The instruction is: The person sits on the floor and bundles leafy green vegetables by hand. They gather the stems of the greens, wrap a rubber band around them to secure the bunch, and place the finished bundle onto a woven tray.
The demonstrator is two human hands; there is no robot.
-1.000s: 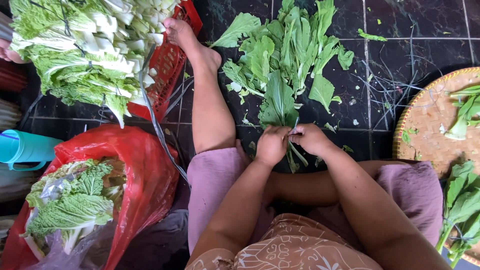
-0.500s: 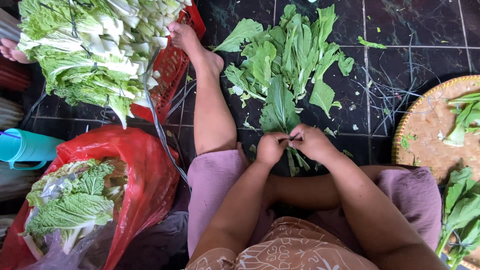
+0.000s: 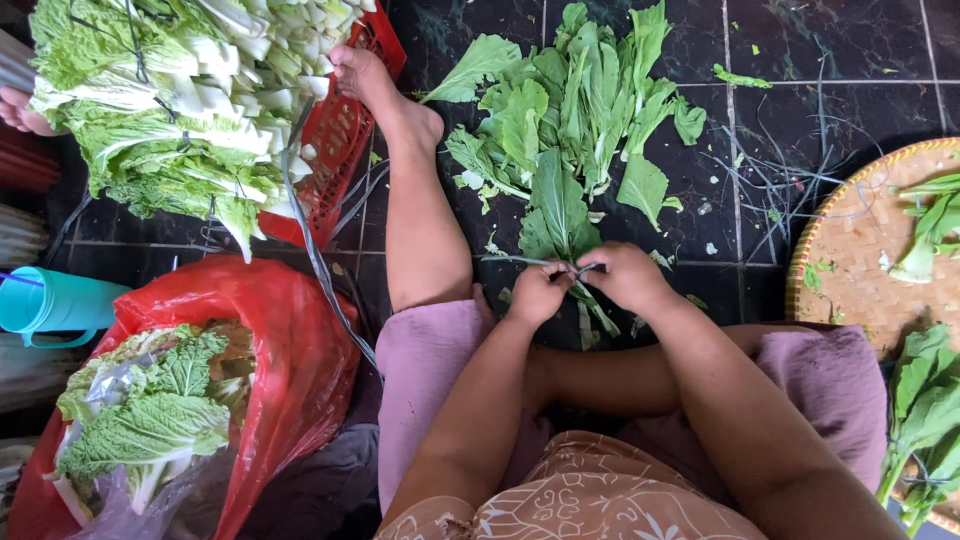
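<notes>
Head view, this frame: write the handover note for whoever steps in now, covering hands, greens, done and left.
Left hand and right hand: both pinched on a thin strip pulled across the stems of the bunch of leafy greens lying on the dark tiled floor.
Elsewhere: tied cabbage bundles on the red crate; more cabbage in the red bag; a few greens on the woven tray to the right.
Done: bunch gathered, strip round the stems.
Left: the knot looks unfinished; loose strips and leaf scraps lie about.

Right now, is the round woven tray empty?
No, the tray holds a few green leaves near its right side.
</notes>
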